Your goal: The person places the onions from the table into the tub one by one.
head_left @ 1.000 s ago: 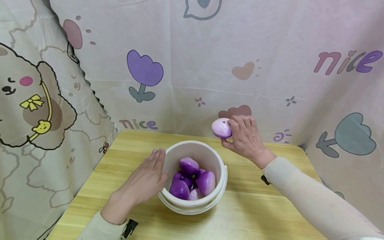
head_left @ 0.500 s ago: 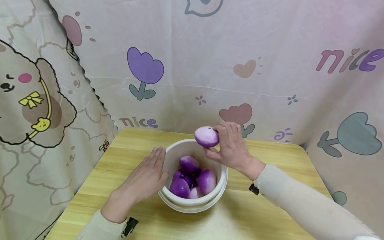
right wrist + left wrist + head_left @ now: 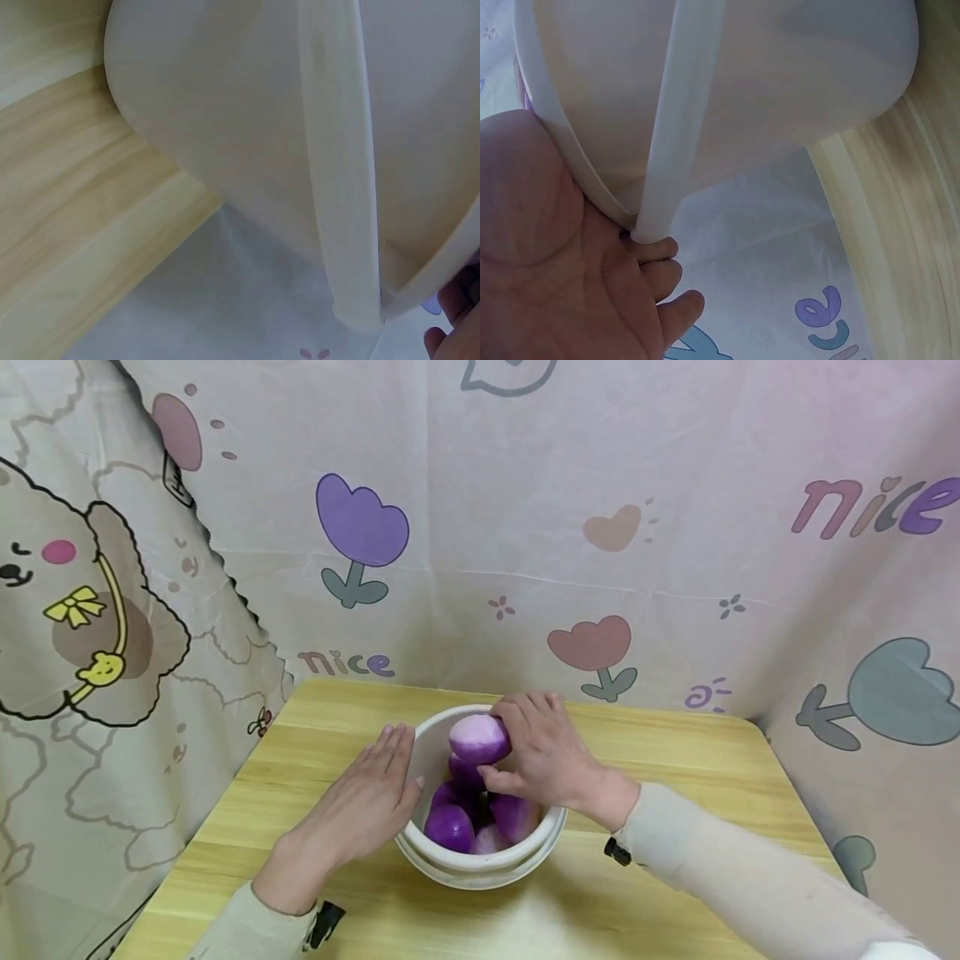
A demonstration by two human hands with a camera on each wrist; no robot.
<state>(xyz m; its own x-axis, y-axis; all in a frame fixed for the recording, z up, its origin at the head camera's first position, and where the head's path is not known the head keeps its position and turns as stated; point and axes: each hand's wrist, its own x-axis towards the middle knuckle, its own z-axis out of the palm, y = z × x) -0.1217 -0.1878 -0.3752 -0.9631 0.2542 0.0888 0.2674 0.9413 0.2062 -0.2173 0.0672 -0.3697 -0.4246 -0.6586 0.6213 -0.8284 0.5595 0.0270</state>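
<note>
My right hand (image 3: 543,756) reaches over the rim of a white bucket (image 3: 480,862) in the head view. Its fingers and thumb hold a glossy, onion-shaped piece (image 3: 478,741), purple below and pale pinkish white on top. Under it, several similar purple pieces (image 3: 450,828) lie inside, partly covered by the hand. My left hand (image 3: 360,797) rests against the bucket's left rim, fingers straight and together. From the left wrist, the palm (image 3: 547,255) shows beside the rim, with fingertips past the handle's end. Only a few right fingers show at the edge of the right wrist view.
The bucket stands on a wood-grain table (image 3: 660,860). Its white handle (image 3: 341,165) hangs down along the outer wall. A printed cloth (image 3: 495,510) hangs behind the table and along both sides.
My right hand has moved left and down with the onion-shaped piece, from right of the bucket to within its mouth. The left hand has stayed at the rim.
</note>
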